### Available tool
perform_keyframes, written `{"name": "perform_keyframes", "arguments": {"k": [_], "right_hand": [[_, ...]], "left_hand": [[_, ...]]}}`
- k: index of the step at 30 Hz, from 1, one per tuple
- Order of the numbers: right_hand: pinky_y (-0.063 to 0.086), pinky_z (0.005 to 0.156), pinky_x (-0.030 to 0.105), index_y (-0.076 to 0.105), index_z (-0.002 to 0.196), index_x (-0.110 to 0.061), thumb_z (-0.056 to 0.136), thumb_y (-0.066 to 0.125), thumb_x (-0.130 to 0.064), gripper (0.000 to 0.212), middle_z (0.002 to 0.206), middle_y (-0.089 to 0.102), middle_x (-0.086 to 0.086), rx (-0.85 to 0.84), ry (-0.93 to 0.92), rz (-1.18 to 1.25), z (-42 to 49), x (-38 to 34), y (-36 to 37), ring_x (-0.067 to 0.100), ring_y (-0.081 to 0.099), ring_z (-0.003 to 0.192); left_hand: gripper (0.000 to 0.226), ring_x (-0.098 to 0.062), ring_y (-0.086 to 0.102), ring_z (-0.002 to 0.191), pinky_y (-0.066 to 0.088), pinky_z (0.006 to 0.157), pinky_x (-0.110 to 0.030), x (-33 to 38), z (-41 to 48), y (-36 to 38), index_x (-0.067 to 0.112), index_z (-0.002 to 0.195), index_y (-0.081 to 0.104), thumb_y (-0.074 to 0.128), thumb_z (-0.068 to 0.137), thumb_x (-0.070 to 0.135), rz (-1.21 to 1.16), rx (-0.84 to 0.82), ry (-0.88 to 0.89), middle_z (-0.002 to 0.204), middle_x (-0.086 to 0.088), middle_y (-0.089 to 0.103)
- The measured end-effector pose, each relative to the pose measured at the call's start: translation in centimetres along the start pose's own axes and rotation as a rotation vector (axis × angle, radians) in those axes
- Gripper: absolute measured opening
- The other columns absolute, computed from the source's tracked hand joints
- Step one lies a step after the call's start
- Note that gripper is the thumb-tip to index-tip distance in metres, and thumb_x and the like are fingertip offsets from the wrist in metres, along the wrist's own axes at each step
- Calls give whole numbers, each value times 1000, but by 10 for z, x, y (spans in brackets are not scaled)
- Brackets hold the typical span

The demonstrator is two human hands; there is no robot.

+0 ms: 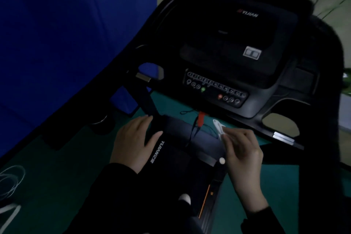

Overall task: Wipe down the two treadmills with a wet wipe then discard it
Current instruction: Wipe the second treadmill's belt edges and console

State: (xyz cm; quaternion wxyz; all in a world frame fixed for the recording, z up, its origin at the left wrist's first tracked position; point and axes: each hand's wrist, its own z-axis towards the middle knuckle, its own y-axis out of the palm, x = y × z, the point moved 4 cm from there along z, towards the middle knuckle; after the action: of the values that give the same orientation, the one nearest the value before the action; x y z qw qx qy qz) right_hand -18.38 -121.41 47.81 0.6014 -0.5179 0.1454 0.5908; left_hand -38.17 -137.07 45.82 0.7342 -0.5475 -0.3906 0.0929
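A black treadmill fills the view, its console [237,43] tilted in front of me with a button panel [214,89] along its lower edge. My right hand [243,156] pinches a small white wet wipe [219,128] just below the console, beside the red safety key [201,118] hanging on its cord. My left hand [135,143] floats with fingers spread next to the left handrail [144,99], holding nothing. The treadmill deck [182,159] lies beneath both hands. Only one treadmill is in sight.
A blue padded panel [66,43] stands at the left, close to the treadmill's left upright. Green floor [57,176] surrounds the deck. White cable loops [11,180] lie on the floor at the far left. The right handrail [284,138] juts out beside my right hand.
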Motion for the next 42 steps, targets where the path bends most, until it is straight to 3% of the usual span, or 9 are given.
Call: {"name": "perform_keyframes", "arguments": {"k": [6, 9, 13, 18, 23, 30, 33, 37, 42], "right_hand": [[54, 77, 37, 71, 93, -9, 83, 65, 2, 16, 89, 58, 5, 40, -16, -5, 78, 31, -10, 16, 63, 84], [54, 75, 39, 71, 92, -8, 82, 66, 5, 17, 88, 58, 4, 67, -31, -12, 111, 44, -18, 18, 64, 83], [54, 75, 31, 72, 92, -9, 82, 66, 4, 17, 88, 58, 2, 74, -17, -28, 146, 58, -19, 12, 64, 82], [50, 75, 21, 73, 94, -8, 80, 68, 4, 19, 87, 59, 3, 80, -15, -96, 182, 72, -12, 8, 61, 81], [53, 75, 27, 73, 95, -7, 80, 68, 3, 18, 89, 57, 3, 125, 36, -131, 216, 88, 5, 13, 62, 82], [51, 76, 14, 73, 95, -8, 80, 69, 3, 20, 88, 58, 3, 218, 135, -198, 260, 103, 46, 10, 62, 79], [47, 76, 10, 73, 94, -7, 77, 71, 7, 22, 85, 57, 4, 248, 179, -243, 272, 112, 63, 7, 60, 79], [39, 74, 2, 74, 92, -4, 74, 71, 12, 25, 82, 58, 7, 302, 234, -333, 285, 123, 74, 6, 58, 78], [35, 72, -2, 72, 92, -2, 74, 70, 13, 23, 81, 55, 7, 375, 264, -386, 315, 132, 72, 6, 53, 73]], "left_hand": [[58, -20, 41, 130, 34, 107, -38, 49, 87, 27, 15, 137, 45, 43, 90, 50, 14, -9, 48, 142, -2, 46], [60, -18, 39, 131, 33, 108, -37, 68, 118, 34, 18, 138, 43, 42, 90, 53, 27, -14, 53, 143, 0, 44], [75, -18, 43, 129, 33, 104, -35, 80, 153, 41, 18, 135, 46, 23, 82, 65, 54, -19, 72, 139, 1, 49], [74, -22, 50, 123, 38, 100, -37, 87, 196, 47, 13, 130, 52, 26, 83, 65, 42, -6, 108, 131, -4, 57], [70, -20, 48, 126, 36, 102, -34, 90, 253, 56, 14, 133, 49, 28, 85, 62, 44, -37, 184, 134, -3, 55], [83, -18, 35, 134, 27, 108, -34, 86, 342, 62, 18, 140, 39, 11, 82, 71, 29, -79, 315, 145, 0, 41], [81, -16, 26, 139, 17, 108, -31, 80, 374, 67, 19, 143, 33, 16, 81, 69, 16, -104, 340, 151, 1, 32], [78, -16, 21, 141, 19, 109, -34, 80, 410, 79, 16, 144, 31, 22, 84, 65, 26, -117, 405, 152, -2, 29], [83, -13, 3, 144, 9, 111, -32, 95, 443, 93, 15, 148, 11, 22, 84, 66, 23, -124, 470, 158, 0, 5]]}}
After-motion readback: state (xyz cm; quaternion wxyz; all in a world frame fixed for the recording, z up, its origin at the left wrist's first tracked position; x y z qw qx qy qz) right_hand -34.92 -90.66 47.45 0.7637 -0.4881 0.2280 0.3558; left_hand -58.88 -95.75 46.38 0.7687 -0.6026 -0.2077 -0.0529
